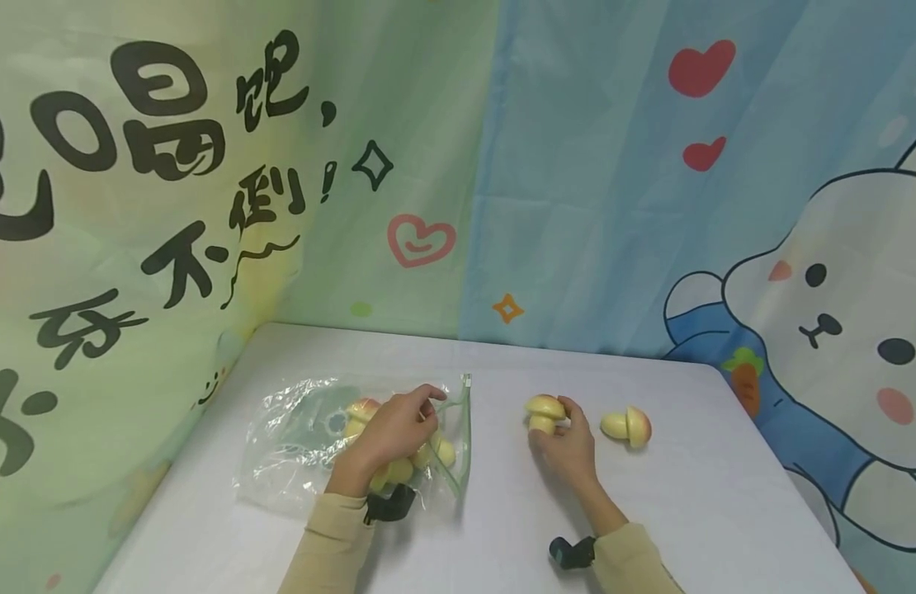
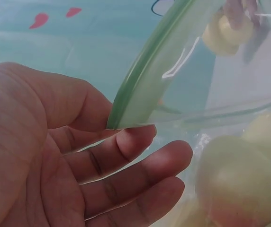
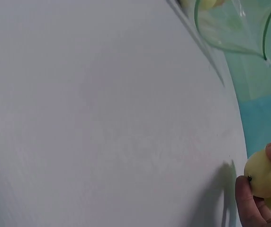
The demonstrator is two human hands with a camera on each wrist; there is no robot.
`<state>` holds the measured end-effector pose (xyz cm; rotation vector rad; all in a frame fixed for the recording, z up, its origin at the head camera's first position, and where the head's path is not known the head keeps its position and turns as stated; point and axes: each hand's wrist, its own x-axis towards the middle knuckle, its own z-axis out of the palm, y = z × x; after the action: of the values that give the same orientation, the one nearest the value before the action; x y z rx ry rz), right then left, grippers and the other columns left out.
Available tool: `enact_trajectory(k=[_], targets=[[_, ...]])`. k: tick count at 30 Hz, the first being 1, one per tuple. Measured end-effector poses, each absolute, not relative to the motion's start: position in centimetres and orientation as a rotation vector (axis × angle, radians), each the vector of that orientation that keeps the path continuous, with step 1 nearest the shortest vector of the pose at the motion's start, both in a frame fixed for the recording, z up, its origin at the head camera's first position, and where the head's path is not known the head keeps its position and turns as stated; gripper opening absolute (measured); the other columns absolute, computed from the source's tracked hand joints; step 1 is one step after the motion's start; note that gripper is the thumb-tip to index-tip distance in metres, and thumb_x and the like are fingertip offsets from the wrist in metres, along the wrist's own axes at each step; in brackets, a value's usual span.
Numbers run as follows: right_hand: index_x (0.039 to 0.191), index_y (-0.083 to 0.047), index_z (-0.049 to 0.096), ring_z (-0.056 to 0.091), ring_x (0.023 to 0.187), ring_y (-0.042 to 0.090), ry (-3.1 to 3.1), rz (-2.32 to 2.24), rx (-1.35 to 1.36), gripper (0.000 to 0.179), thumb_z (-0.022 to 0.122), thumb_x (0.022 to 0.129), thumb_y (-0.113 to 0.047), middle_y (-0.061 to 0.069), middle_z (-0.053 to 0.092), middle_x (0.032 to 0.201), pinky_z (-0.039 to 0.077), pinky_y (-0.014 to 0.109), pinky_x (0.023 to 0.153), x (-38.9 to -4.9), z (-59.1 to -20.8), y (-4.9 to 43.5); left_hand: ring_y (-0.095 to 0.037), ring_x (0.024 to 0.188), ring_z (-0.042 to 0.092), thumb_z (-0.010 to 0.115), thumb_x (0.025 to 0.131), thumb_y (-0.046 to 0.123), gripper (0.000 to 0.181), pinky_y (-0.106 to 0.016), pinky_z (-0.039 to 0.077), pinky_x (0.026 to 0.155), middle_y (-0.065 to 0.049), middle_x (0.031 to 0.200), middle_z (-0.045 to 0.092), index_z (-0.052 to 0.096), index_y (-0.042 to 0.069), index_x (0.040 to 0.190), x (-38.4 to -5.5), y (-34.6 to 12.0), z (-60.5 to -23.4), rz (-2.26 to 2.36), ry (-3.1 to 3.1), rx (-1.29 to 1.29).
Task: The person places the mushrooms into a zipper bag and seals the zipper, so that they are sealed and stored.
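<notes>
My left hand [image 1: 400,425] pinches the green zip edge [image 2: 142,71] of a clear plastic zip bag [image 1: 280,462], between thumb and index finger. The other fingers of that hand stay apart from the bag edge. Several pale yellow toy mushrooms [image 2: 239,179] with reddish caps lie inside the bag, partly hidden by my left forearm in the head view. To the right of the bag's mouth, my right hand [image 1: 573,452] grips a yellow toy mushroom [image 1: 545,407] with its cap upward. The right wrist view catches this mushroom [image 3: 263,177] only at its edge.
Another toy mushroom [image 1: 630,426] lies on its side on the white table [image 1: 502,528], right of my right hand. A printed cloth backdrop [image 1: 577,206] stands behind the table and along its left side. Dark wrist cameras [image 1: 391,502] sit on both wrists.
</notes>
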<state>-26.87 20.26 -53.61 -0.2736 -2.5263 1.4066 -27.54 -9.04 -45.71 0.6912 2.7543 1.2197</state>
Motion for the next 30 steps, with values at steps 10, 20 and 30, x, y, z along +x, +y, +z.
enact_trajectory(k=[10,20,30], targets=[[0.144,-0.005,0.04,0.063,0.099,0.029,-2.534,1.561,-0.164,0.073,0.075,0.08,-0.005,0.02,0.046,0.139,0.051,0.022,0.065,-25.5,-52.9,16.9,-0.008,0.056,0.049,0.056,0.091,0.007,0.034,-0.027,0.043,0.056,0.002,0.085,0.063,0.06,0.008,0.125,-27.6,-8.8,-45.5,1.21,2.765,0.716],[0.14,-0.004,0.047,0.065,0.097,0.033,-2.499,1.776,0.178,0.072,0.078,0.075,0.003,0.021,0.052,0.13,0.053,0.023,0.064,-23.6,-52.5,14.1,-0.008,0.059,0.051,0.056,0.091,0.009,0.034,-0.027,0.044,0.058,0.003,0.085,0.062,0.06,0.009,0.125,-27.5,-8.9,-45.7,1.199,2.759,0.715],[0.141,-0.007,0.047,0.065,0.098,0.029,-2.59,1.722,0.286,0.072,0.08,0.077,-0.006,0.016,0.053,0.131,0.053,0.023,0.069,-23.3,-52.3,12.3,-0.008,0.059,0.051,0.056,0.091,0.009,0.036,-0.027,0.044,0.057,0.002,0.085,0.063,0.058,0.009,0.126,-27.5,-8.9,-45.9,1.203,2.739,0.753]])
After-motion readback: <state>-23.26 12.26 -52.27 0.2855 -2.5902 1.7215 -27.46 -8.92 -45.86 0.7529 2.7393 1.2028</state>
